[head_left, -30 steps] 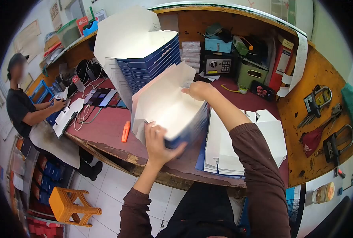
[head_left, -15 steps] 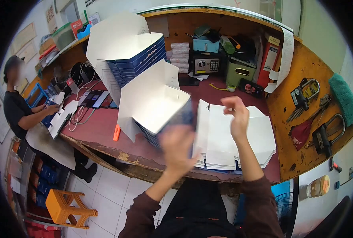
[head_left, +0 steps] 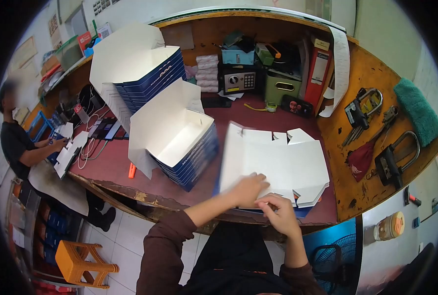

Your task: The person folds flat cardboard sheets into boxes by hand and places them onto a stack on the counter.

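A stack of flat white box blanks (head_left: 283, 157) lies in front of me on the desk, dark blue showing at its lower edge. My left hand (head_left: 248, 191) is over the near edge of the top blank, fingers stretched out to the right and slightly blurred. Close beside it, my right hand (head_left: 280, 211) has its fingers curled together at the front edge; what they pinch, if anything, is hidden. To the left stands a nested stack of folded blue-and-white boxes (head_left: 192, 160), lids raised. A taller nested stack (head_left: 150, 81) stands behind it.
Along the back are a small safe (head_left: 239, 80), a green bin (head_left: 282, 90) and a red binder (head_left: 317, 73). Padlocks (head_left: 395, 160) lie on the right ledge. An orange marker (head_left: 132, 170) is near the left front edge. Another person (head_left: 24, 147) works at far left.
My left hand has moved from beside the folded boxes to the flat blanks. My right hand has come down to the stack's front edge. The view has shifted slightly.
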Available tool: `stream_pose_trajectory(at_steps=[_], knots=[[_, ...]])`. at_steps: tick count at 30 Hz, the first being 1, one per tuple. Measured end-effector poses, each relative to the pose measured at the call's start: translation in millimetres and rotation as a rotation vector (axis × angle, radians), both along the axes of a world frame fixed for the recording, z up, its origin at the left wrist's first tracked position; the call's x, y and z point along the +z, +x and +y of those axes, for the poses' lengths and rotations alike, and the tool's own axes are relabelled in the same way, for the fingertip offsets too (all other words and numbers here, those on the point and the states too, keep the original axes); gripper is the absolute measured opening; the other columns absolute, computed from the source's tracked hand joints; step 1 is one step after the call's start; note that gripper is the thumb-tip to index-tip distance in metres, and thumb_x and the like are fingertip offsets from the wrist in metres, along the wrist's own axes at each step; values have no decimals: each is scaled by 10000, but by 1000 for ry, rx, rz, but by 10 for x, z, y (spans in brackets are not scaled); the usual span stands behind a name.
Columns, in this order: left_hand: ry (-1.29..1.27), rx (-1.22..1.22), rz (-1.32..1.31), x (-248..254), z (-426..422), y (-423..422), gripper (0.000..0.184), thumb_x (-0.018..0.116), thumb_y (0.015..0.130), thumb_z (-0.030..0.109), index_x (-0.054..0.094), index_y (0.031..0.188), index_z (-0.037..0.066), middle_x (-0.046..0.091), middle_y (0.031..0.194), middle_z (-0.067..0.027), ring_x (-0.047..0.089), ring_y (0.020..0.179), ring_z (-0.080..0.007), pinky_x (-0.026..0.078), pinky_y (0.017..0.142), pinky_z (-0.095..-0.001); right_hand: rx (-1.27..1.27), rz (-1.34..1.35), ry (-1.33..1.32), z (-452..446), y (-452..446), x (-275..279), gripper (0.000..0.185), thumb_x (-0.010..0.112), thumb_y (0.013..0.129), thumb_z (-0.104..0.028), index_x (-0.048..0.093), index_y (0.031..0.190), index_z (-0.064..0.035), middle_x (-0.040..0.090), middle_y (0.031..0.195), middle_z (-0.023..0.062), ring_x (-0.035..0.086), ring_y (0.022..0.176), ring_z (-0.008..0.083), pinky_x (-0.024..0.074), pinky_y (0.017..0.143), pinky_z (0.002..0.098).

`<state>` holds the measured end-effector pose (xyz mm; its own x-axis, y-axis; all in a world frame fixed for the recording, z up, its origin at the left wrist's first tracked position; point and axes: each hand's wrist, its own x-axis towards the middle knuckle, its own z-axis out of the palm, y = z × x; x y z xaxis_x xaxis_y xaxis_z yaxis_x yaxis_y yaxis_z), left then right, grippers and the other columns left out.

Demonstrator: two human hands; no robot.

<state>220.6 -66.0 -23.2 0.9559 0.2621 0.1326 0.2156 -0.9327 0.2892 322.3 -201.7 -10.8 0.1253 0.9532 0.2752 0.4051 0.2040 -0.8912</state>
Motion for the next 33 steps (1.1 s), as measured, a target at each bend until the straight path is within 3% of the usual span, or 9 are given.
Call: stream_pose_trajectory(at_steps=[1,6,13,19,21,26,28,30,33], knots=[[132,16,42,-15,-73,-1,367,601,706,254,565,1028,82,516,1120,-112,529,967,-279,479,743,-355,-4,1,4,-1,-35,10,165,509,842,-103,622,839,17,587,726,62,512,550,83,410,516,206],[29,-50,69,69,12,-71,349,596,719,297,592,1012,109,536,1100,-91,532,952,-275,467,768,-348,33,73,41,-89,-101,-6,122,545,814,-76,624,863,2,607,771,57,516,544,75,408,511,202],[-442,-64,68,103,306,44,365,511,820,408,646,932,87,606,961,-86,526,925,-256,414,806,-329,-77,-49,30,-74,-225,-37,156,593,775,-75,622,923,-33,597,987,75,519,535,96,380,472,200],[-801,-91,27,-124,371,85,338,517,842,357,630,1004,83,551,1047,-116,514,962,-206,397,827,-291,-275,-206,269,-24,-297,-88,166,602,760,-60,621,924,-39,587,1032,77,501,537,96,360,448,198],[-897,-103,68,-139,384,86,376,551,822,339,617,986,7,477,1101,-128,468,1039,-208,347,903,-288,-290,-222,310,-23,-303,-119,169,602,757,-56,621,924,-40,588,1029,76,510,559,97,358,446,200],[-718,-44,77,-45,406,122,304,506,855,305,615,957,40,570,933,-136,541,865,-203,413,780,-308,-344,-302,239,-82,-312,-38,183,616,754,-111,621,918,-31,591,1041,87,596,717,165,437,539,244],[-612,7,144,137,372,105,295,497,861,289,609,928,25,584,862,-144,556,805,-205,421,747,-320,-351,-527,21,-83,-297,-169,249,621,757,-195,622,932,-18,588,1061,106,598,874,254,470,708,309],[-286,55,-135,266,358,66,277,466,880,246,576,869,-8,572,736,-143,539,672,-218,420,673,-335,-338,-495,-54,-116,-294,-213,282,619,759,-227,621,944,-14,583,1073,112,584,905,276,455,764,330],[-335,91,-398,702,348,-61,263,448,895,215,565,851,-17,563,715,-101,508,636,-162,413,629,-293,-316,-473,-134,-98,-259,-199,320,601,775,-260,619,971,-8,571,1090,141,570,931,299,447,801,343]])
